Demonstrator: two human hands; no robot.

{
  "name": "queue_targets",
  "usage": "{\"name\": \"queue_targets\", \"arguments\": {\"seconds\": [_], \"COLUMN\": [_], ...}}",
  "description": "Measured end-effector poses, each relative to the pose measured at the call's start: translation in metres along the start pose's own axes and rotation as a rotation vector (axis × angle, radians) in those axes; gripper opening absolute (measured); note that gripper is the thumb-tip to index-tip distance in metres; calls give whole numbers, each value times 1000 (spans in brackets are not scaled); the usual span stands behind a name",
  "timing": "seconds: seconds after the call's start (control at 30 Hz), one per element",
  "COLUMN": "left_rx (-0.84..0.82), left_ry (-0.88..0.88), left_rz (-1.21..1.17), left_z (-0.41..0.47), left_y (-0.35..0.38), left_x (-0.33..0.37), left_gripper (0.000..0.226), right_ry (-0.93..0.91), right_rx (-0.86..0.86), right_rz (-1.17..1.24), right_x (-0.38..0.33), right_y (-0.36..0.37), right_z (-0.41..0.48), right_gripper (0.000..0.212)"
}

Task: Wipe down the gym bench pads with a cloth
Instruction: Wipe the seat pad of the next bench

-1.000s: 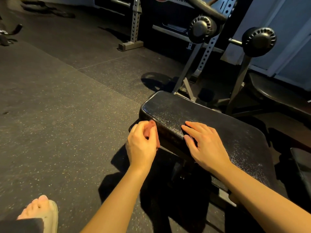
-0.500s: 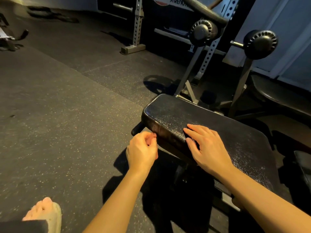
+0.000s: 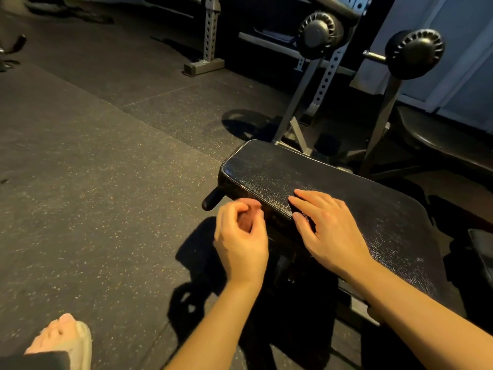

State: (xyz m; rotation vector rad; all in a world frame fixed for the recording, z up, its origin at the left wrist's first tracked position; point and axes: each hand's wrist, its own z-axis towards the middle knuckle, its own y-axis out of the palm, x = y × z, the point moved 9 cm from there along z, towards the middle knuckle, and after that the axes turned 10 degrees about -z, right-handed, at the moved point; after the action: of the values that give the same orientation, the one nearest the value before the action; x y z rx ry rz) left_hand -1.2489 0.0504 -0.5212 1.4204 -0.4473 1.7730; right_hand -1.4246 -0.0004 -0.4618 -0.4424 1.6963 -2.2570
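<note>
my right hand [image 3: 332, 233] lies flat on the bench pad [image 3: 306, 177], fingers spread and pressing a dark strip against the pad's near edge; i cannot tell whether that strip is the cloth. my left hand [image 3: 240, 236] hovers just off that same edge, fingers curled loosely toward the thumb, pinching nothing i can make out. the pad's long axis runs from its rounded far-left corner toward the near right. a black handle [image 3: 212, 201] sticks out under the left corner. my foot in a pale slipper [image 3: 64, 340] rests on the speckled floor [image 3: 93, 182].
</note>
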Motion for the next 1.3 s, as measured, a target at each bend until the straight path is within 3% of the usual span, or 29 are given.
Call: {"name": "queue_targets", "arguments": {"seconds": [0.1,0.2,0.3,0.53,0.7,0.77,0.83,0.97,1.07,1.23,1.3], "left_rx": [-56,114,205,-26,225,237,205,-11,-78,159,163], "left_ry": [-72,-229,-206,-70,-264,-307,-304,-296,-307,-257,-279], "left_rz": [-51,-164,-73,-99,-161,-182,-240,-189,-161,-136,-195], "left_z": [-13,26,63,-22,39,56,43,-19,-21,46,54], "left_y": [2,-17,-35,7,-31,-32,-18,12,12,-26,-29], "left_x": [-5,-15,-11,16,-24,-29,-13,-1,-10,-16,-17], "left_gripper": [19,13,17,31,35,30,25,39,28,21,23], "right_ry": [2,1,0,-7,-11,-6,2,3,11,6,9], "right_rx": [-3,-1,7,11,-2,-7,-12,-4,-9,-8,-9], "right_rz": [3,10,7,2,18,10,5,5,21,37,28], "right_x": [0,0,0,0,0,0,-1,0,1,1,1], "right_y": [1,0,1,2,0,1,1,1,2,1,1], "right_z": [0,0,-1,0,-1,-1,0,1,1,1,1], "right_gripper": [42,41,40,40,40,41,41,40,40,40,40]}}
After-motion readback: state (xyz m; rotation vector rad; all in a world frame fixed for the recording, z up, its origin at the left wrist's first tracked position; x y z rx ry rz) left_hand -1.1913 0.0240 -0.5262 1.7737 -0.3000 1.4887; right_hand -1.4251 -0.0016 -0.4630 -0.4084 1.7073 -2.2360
